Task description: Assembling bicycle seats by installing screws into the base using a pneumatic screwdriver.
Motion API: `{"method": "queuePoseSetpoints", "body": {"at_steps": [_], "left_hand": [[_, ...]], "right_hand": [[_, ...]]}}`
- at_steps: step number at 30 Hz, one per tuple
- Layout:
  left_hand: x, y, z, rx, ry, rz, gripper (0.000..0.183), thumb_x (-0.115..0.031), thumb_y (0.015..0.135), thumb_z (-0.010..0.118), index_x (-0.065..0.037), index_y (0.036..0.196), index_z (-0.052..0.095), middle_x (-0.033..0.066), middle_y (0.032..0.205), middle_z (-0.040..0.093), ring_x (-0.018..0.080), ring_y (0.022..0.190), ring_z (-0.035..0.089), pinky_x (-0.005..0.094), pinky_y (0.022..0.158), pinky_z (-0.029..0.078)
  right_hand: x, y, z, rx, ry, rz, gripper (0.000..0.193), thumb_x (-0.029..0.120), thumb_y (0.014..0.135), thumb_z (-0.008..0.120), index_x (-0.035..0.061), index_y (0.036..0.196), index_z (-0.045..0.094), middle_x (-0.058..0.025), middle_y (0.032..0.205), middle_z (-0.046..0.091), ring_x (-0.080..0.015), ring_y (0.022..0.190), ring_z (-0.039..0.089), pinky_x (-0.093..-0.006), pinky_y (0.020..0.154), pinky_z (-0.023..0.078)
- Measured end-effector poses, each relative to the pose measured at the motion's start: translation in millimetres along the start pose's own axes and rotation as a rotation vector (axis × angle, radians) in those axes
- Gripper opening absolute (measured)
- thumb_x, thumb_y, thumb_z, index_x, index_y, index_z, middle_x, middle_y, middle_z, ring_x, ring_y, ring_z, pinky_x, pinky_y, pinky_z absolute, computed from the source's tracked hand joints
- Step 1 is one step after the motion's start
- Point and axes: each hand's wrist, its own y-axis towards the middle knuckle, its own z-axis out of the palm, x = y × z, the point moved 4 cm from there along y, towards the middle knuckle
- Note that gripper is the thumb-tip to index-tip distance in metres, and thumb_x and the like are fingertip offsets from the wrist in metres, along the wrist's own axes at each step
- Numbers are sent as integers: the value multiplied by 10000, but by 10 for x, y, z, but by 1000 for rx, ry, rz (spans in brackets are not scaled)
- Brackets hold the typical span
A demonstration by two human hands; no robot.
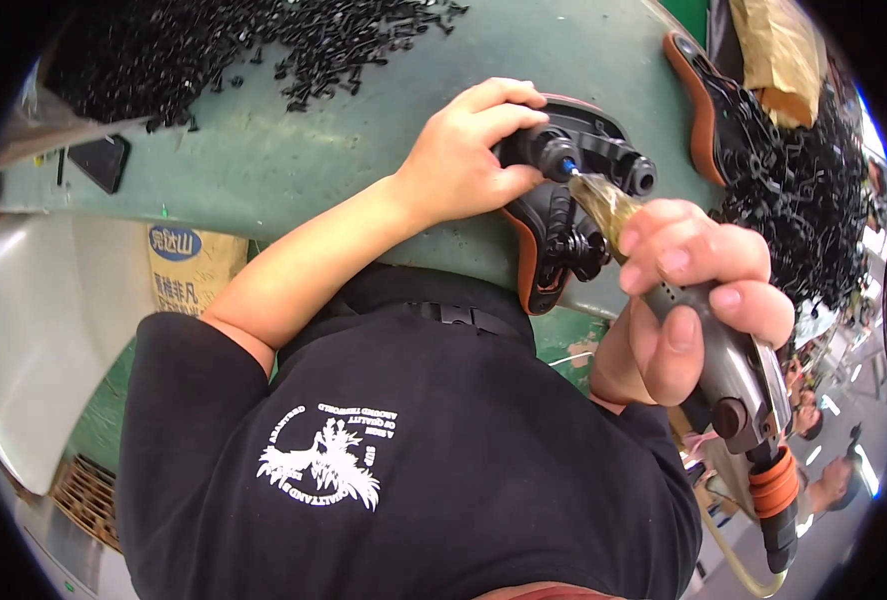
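Observation:
A black bicycle saddle with brown edges (536, 262) lies underside up at the bench's near edge, its narrow end toward me. My left hand (469, 150) grips its wide rear part, fingers over the far side and thumb nearer me. Two round black dampers show there, the right one (644, 178) uncovered. In my right hand (699, 280) is a grey power screwdriver (729, 375) with an orange collar, held at a slant. Its tape-wrapped front end (604, 208) points at the left damper (554, 152), where the tip meets a small blue spot. Whether it touches a screw I cannot tell.
Loose black screws (334, 50) are heaped on the green bench (294, 165) at the far left. At right are another brown-edged saddle (699, 110), a pile of black parts (799, 210) and a brown paper bag (779, 60). A white bin (54, 330) stands at left.

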Motion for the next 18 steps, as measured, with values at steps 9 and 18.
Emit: {"method": "queuePoseSetpoints", "body": {"at_steps": [9, 18], "left_hand": [[69, -60, -28, -19, -87, -13, 460, -92, 662, 900, -36, 1091, 744, 107, 1229, 719, 345, 1249, 673, 434, 1060, 555], [109, -56, -28, -37, -156, 3, 433, -84, 681, 897, -40, 1084, 746, 107, 1181, 742, 348, 1246, 683, 431, 1063, 558]], "right_hand": [[-255, -146, 244, -86, -151, -75, 350, 110, 987, 577, 105, 1315, 458, -152, 1064, 570, -226, 718, 640, -454, 697, 568], [-396, 4, 328, 17, -127, 5, 278, 69, 1001, 593, 92, 1245, 460, -165, 1018, 604, -241, 710, 624, -457, 720, 574]]}}
